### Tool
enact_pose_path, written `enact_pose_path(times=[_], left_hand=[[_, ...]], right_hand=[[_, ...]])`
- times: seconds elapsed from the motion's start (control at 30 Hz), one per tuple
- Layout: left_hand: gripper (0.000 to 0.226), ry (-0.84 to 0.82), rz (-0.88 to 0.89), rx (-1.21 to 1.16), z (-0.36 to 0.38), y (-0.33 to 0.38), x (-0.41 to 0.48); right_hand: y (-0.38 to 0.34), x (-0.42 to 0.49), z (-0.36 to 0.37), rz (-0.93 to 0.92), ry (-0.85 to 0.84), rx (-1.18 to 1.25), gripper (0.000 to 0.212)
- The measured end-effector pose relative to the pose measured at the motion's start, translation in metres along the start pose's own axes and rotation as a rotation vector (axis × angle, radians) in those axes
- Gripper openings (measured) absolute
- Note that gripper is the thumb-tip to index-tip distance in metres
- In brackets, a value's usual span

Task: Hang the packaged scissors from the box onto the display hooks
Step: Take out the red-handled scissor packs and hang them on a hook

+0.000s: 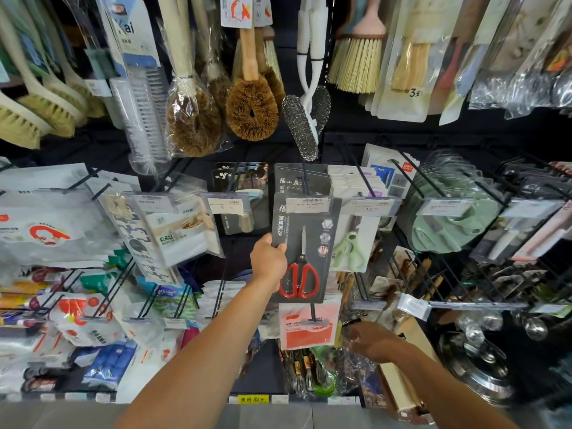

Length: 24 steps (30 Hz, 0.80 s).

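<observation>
A packaged pair of scissors (305, 252) with red handles on a dark grey card hangs at the front of a black display hook (305, 179), behind a price tag. My left hand (268, 261) grips the card's left edge. More of the same dark cards sit further back on that hook. My right hand (373, 340) reaches down to the lower right, fingers spread over crinkled clear wrapping at the top of a cardboard box (402, 376). Whether it holds anything is unclear.
Green-handled scissors (349, 252) hang on the neighbouring hook to the right. Brushes (252, 109) hang above. Bagged goods fill hooks on the left, green lids (448, 212) and metal utensils on the right. A pink pack (309, 325) hangs just below the scissors.
</observation>
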State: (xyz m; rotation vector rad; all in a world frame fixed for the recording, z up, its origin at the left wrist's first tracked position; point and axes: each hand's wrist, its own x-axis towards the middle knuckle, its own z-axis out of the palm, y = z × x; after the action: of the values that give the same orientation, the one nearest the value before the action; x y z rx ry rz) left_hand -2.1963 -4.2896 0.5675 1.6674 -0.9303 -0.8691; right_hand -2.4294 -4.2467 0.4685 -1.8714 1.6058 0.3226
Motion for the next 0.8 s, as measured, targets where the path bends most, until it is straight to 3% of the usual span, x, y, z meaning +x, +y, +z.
enact_pose_path(times=[0.27,0.43,0.53,0.8], left_hand=[[0.011,0.031,-0.036,-0.071,0.003,-0.006,0.011],[0.024,-0.02,-0.066,-0.03,0.008,0.002,0.033],[0.016,-0.058,-0.089,-0.056,0.012,0.009,0.046],[0.034,-0.057,-0.171,0.009,0.023,0.019,0.082]], right_hand=[[-0.001,-0.006,0.002,0.02,0.009,0.013,0.036],[-0.001,-0.012,0.004,-0.054,0.017,-0.048,0.035],[-0.001,-0.016,0.003,-0.027,0.031,-0.06,0.037],[-0.002,-0.026,-0.008,-0.014,0.048,-0.021,0.036]])
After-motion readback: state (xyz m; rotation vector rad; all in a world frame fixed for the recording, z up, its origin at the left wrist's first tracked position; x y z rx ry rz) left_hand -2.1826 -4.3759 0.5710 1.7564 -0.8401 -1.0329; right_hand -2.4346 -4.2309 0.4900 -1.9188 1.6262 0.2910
